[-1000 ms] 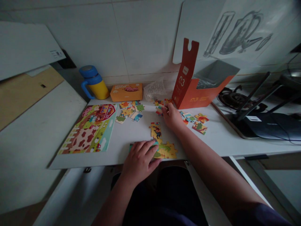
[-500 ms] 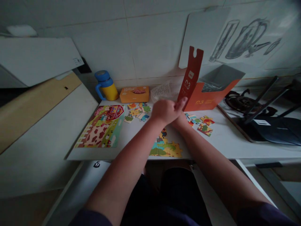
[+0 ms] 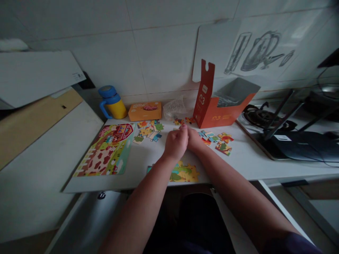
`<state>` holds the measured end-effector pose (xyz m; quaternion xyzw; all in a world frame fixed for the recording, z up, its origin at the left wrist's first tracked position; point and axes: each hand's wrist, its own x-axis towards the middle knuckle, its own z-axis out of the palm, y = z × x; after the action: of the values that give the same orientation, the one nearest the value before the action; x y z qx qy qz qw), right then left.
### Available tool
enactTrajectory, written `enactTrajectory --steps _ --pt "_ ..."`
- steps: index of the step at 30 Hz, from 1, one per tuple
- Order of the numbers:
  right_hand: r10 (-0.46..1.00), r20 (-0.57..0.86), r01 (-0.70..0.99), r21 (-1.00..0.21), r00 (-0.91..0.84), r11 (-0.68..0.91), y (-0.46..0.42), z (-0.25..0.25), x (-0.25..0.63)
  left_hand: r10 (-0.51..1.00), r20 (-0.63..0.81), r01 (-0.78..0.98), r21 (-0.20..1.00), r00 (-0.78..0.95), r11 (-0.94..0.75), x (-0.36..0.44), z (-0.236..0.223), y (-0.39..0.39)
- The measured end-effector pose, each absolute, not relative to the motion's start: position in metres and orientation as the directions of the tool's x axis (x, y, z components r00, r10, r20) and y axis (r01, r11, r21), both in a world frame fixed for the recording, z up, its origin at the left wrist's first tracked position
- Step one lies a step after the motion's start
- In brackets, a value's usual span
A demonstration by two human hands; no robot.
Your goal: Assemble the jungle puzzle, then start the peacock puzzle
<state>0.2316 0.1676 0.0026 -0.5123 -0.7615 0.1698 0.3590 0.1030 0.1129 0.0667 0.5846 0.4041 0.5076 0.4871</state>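
Note:
My left hand (image 3: 176, 144) and my right hand (image 3: 194, 140) are pressed together above the middle of the white table. The fingers of both are closed, and anything between them is hidden. Below my left wrist lies a joined section of jigsaw puzzle (image 3: 185, 173), partly covered by my forearm. Loose puzzle pieces (image 3: 224, 147) are spread to the right of my right hand. Another group of pieces (image 3: 146, 131) lies to the left, and a few more sit behind my hands near the box.
A finished-looking farm picture (image 3: 106, 151) lies at the left. Along the back stand a blue-and-yellow mug (image 3: 116, 107), an orange box (image 3: 145, 112), clear plastic wrap (image 3: 173, 107) and an open red-orange box (image 3: 221, 116). A gas burner (image 3: 258, 114) and a black appliance (image 3: 304, 144) are at the right.
My hands have come down and drawn closer together; the thumb that stuck out to the right is now tucked in. The view has swung right, and the pieces behind my hands have come into sight.

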Motion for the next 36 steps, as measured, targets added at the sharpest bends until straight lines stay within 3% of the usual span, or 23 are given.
enactTrajectory --steps 4,9,11,21,28,36 --pt "0.904 0.363 0.626 -0.657 -0.226 0.420 0.165 0.008 0.223 0.993 0.051 -0.483 0.876 0.106 0.007 0.085 0.069 0.098" --pt "0.913 0.349 0.612 -0.681 -0.212 0.402 0.165 0.006 0.221 0.998 -0.003 -0.803 0.594 0.067 0.056 0.045 0.073 0.092" --pt "0.919 0.329 0.609 -0.690 -0.218 0.391 0.166 0.005 0.221 0.998 0.021 -0.828 0.560 0.058 0.036 0.033 0.069 0.092" --pt "0.933 0.310 0.617 -0.703 -0.183 0.354 0.167 0.000 0.220 0.991 0.130 -0.725 0.685 0.027 -0.070 0.023 0.060 0.087" --pt "0.941 0.293 0.657 -0.678 -0.170 0.330 0.168 0.000 0.219 0.990 -0.066 -0.872 0.483 -0.128 -0.081 0.013 0.035 0.098" --pt "0.935 0.293 0.687 -0.639 -0.197 0.345 0.168 0.001 0.223 0.983 -0.143 -0.908 0.416 -0.113 -0.043 0.013 0.027 0.101"
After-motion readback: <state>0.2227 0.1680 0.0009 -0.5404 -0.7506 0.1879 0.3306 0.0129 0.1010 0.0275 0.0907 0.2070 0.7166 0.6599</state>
